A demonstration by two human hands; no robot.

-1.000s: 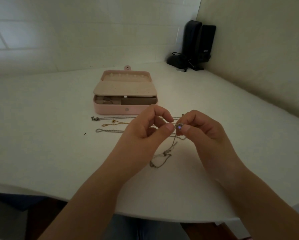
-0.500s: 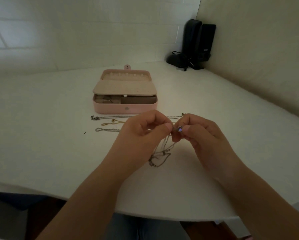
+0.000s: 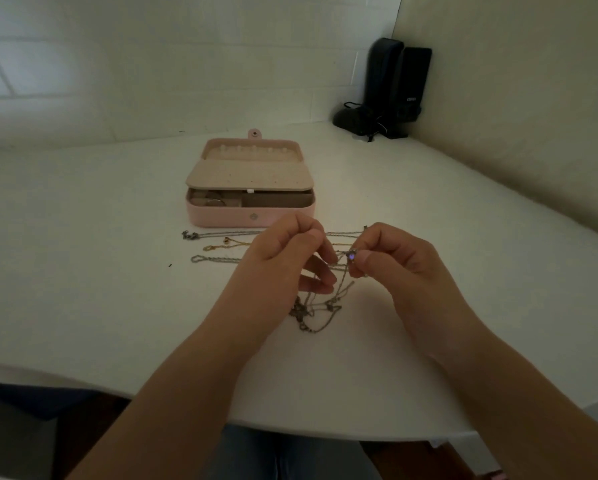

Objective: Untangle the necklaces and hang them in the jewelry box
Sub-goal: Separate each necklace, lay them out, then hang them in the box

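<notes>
Head view: the right hand (image 3: pixel 398 268) pinches a small violet pendant (image 3: pixel 352 255) between thumb and forefinger, while the left hand (image 3: pixel 287 268) pinches chain strands at its fingertips just at nine o'clock of that pendant. Over the last second the hands have drawn slightly apart and lifted, so the tangled chain (image 3: pixel 320 308) that lay bunched on the table (image 3: pixel 83 289) now hangs in separate loops toward six o'clock, its lowest part apparently resting on the surface. That suggests the knot is loosening but not yet free. Three more necklaces (image 3: pixel 218 247) lie stretched out in rows at ten o'clock of the hands. The pink jewelry box (image 3: pixel 251 216) stands open at twelve o'clock, its lid pegs (image 3: pixel 252 149) bare, so nothing is hung yet.
</notes>
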